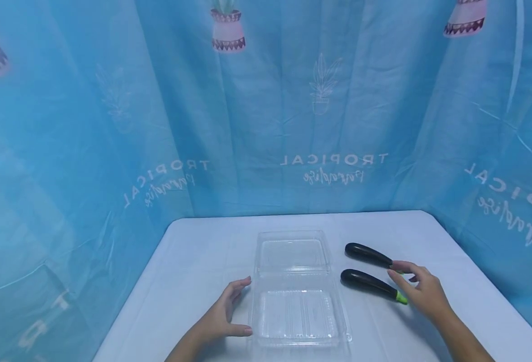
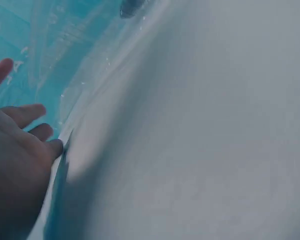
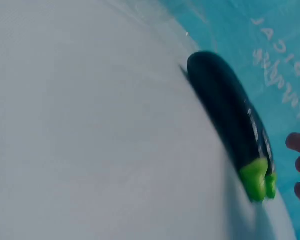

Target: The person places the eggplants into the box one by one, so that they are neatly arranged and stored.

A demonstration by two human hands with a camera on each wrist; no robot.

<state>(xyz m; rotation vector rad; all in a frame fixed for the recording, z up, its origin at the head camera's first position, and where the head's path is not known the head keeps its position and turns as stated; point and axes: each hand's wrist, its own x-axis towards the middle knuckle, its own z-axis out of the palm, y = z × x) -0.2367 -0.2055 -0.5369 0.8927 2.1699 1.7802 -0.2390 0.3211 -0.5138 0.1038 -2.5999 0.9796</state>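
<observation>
Fingers parted on both: left hand [image 1: 218, 315] left of the clear plastic clamshell [image 1: 295, 314], right hand [image 1: 423, 290] near two eggplants [image 1: 369, 284].

left hand [image 1: 219, 318]: thumb [image 1: 239, 330] spread wide | right hand [image 1: 424, 291]: fingers [image 1: 406, 266] bent (gently)

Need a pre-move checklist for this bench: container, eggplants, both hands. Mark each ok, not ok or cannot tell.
1. Clear container opened out on the white tabletop: ok.
2. Nothing visible inside the container: ok.
3. Far eggplant and near eggplant both within the right hand's apparent reach: ok.
4. Right hand gripping an eggplant: not ok; in the right wrist view, its visible fingers are apart from both.
5. Left hand beside the container: ok.
6. Left hand touching the container: cannot tell.
</observation>
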